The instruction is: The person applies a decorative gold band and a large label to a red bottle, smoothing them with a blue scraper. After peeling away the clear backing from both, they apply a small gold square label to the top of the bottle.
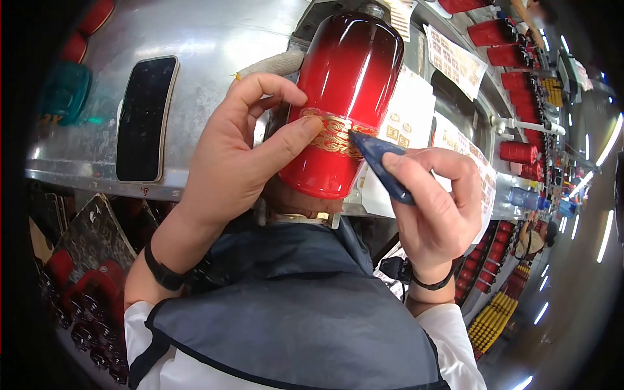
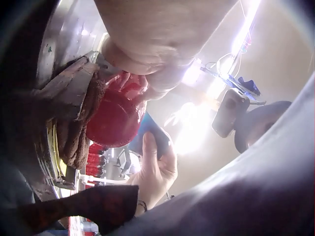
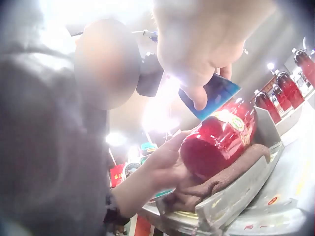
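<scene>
A glossy red bottle [image 1: 344,78], darkening to black near its neck, lies on its side with its base towards me. A gold patterned band [image 1: 328,138] wraps its lower part. My left hand [image 1: 237,140] holds the bottle from the left, thumb on the band and index fingertip at the bottle's side. In my right hand [image 1: 445,201] a blue plastic scraper [image 1: 383,166] is pinched, its pointed corner at the band's right part. The right wrist view shows the scraper [image 3: 214,96] close over the bottle [image 3: 216,147], which rests on a brown cloth [image 3: 236,169] in a metal cradle [image 3: 246,194].
A phone [image 1: 147,120] lies on the metal table [image 1: 201,39] at left, near a teal container [image 1: 67,92]. Printed sheets of gold stickers [image 1: 455,60] lie right of the bottle. Beyond them stand rows of red bottles [image 1: 518,151] and a white pipe [image 1: 533,125].
</scene>
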Demonstrator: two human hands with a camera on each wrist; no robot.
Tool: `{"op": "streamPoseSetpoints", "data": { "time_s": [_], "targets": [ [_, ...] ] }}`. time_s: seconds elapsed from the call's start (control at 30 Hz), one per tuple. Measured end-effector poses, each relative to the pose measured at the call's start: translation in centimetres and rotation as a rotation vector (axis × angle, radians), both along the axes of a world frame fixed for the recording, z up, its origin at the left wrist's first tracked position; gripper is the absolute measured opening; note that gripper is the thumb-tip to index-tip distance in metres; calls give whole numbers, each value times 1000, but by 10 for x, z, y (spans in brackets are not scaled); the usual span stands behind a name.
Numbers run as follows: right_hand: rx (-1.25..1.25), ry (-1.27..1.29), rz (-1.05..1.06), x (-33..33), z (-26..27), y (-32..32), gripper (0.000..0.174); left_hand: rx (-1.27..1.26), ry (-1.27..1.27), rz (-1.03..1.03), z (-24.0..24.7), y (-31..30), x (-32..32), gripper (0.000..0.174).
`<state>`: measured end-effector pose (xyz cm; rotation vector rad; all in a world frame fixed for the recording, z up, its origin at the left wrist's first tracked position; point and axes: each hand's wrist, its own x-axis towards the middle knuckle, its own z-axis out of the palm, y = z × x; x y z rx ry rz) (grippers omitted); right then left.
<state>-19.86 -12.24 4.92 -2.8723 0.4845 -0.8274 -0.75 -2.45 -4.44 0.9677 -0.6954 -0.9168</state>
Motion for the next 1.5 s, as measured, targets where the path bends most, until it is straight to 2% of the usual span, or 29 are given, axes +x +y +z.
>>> {"op": "streamPoseSetpoints", "data": {
  "time_s": [0.07, 0.13, 0.2, 0.23, 0.3, 0.37, 0.43, 0.5, 0.53, 0.6, 0.63, 0.67, 0.73, 0.83, 1.0, 1.07, 1.13, 1.2, 1.27, 1.3, 1.4, 1.5],
  "targets": [
    [72, -8, 118, 1, -1, 2, 42, -5, -8, -15, -2, -1, 1, 33],
    [66, -8, 110, 1, -1, 3, 43, -10, -15, -32, -4, -4, 0, 40],
    [-13, 1, 2, 0, 2, -2, 45, -53, 101, -68, -5, -6, -2, 53],
    [-12, -18, 13, 1, 0, -1, 45, -54, 102, -66, -4, -6, -2, 53],
    [43, -6, 65, 0, 1, 3, 45, -83, 216, -164, -1, -5, -2, 65],
    [52, 11, 75, -1, 1, 5, 44, -64, 224, -188, -5, -3, 2, 71],
    [27, -32, -8, -1, -2, 6, 43, -45, 234, -212, -9, -1, 4, 76],
    [76, -5, 33, 1, 2, 9, 43, 1, 75, -243, -12, 1, 5, 95],
    [125, 20, 72, 1, 3, 11, 42, 2, 75, -242, -13, 2, 8, 95],
    [168, 22, 128, -3, 6, 12, 43, -2, -318, -264, -16, 4, 15, 118],
    [216, 46, 83, -5, 11, 14, 43, 73, -378, -290, -9, 4, 15, 136],
    [264, 72, 38, -6, 14, 14, 44, 73, -379, -288, -9, 3, 14, 136],
    [251, 18, -88, -9, 11, 15, 42, 0, -612, -199, -12, 1, 13, 139],
    [240, 12, -124, -8, 10, 13, 44, 54, -734, -157, -3, 2, 12, 139],
    [104, 51, 21, -2, 8, 10, 44, 93, -869, -123, 4, 6, 15, 135],
    [120, 50, 65, 2, 9, 10, 41, -25, -945, 33, 2, 2, 14, 130],
    [87, 120, 97, 5, 13, 10, 40, -31, -952, 48, -3, 1, 12, 130],
    [5, 87, 28, 5, 9, 3, 41, -40, -957, 59, -4, 0, 11, 129],
    [15, 170, 138, 11, 16, 5, 41, -69, -995, 95, -5, -1, 12, 128],
    [-71, 148, 172, 11, 9, 8, 41, -67, -996, 93, -5, -2, 12, 128],
    [-118, 142, 98, 14, 17, -2, 41, -84, -992, 111, -5, -2, 12, 127],
    [-132, 192, 188, 18, 19, 0, 44, -100, -1003, 124, -5, -4, 13, 125]
  ]
}}
